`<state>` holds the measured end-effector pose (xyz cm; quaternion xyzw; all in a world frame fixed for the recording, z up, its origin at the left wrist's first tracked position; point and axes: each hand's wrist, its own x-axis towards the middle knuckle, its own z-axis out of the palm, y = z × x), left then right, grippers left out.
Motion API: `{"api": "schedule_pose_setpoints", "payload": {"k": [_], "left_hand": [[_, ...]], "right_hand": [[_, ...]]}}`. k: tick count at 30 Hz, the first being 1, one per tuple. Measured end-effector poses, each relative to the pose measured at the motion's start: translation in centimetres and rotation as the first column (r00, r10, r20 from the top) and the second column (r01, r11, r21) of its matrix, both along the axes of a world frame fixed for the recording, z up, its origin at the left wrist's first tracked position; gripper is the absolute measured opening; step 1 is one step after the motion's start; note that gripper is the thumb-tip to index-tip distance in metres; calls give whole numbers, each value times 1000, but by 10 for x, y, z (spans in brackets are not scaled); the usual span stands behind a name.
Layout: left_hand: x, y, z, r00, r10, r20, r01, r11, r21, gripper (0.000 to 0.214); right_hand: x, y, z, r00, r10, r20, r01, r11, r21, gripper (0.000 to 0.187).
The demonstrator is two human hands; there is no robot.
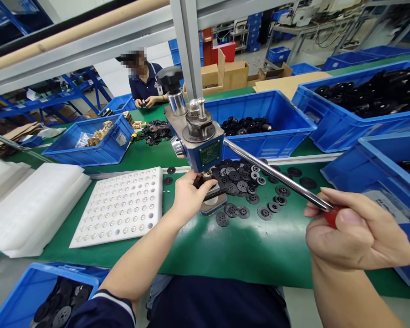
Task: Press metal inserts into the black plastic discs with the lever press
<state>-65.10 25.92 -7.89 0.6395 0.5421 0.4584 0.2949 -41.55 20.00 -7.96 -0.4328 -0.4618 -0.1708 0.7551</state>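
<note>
A blue hand press point(205, 143) with a black knob on top stands on the green bench in front of me. My right hand point(353, 230) is closed around the red grip point(333, 217) of its long metal lever point(276, 175), which slopes down to the right. Under the press ram, my left hand point(187, 196) has thumb and fingers around a dark part point(210, 195), mostly hidden by the hand. Many flat black plastic discs point(242, 186) with holes lie beside the press. Left of it, a white foam tray point(123, 205) holds rows of small metal parts, with several holes vacant.
Blue bins of black parts stand behind point(269, 136) and at the right point(372, 143). Another bin point(99, 141) holds tan pieces; one point(44, 282) sits lower left. White foam sheets point(37, 200) lie left. A metal post point(187, 54) rises behind the press. A co-worker point(146, 79) sits opposite.
</note>
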Motion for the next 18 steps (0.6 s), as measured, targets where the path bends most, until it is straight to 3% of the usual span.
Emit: {"api": "schedule_pose_setpoints", "payload": {"k": [2, 5, 14, 18], "left_hand": [[0, -1, 0, 1000, -8, 10, 7, 1000, 6, 15], [1, -2, 1, 1000, -5, 18, 5, 1000, 0, 16], [2, 0, -4, 1000, 7, -4, -7, 1000, 18, 14], [2, 5, -8, 999, 13, -38, -11, 999, 51, 15]], "right_hand": [[-1, 6, -5, 999, -11, 41, 4, 988, 157, 36], [-3, 13, -17, 996, -72, 55, 57, 972, 227, 32], [-7, 18, -49, 998, 37, 55, -45, 986, 159, 25], [-1, 6, -40, 990, 127, 62, -124, 991, -51, 27]]}}
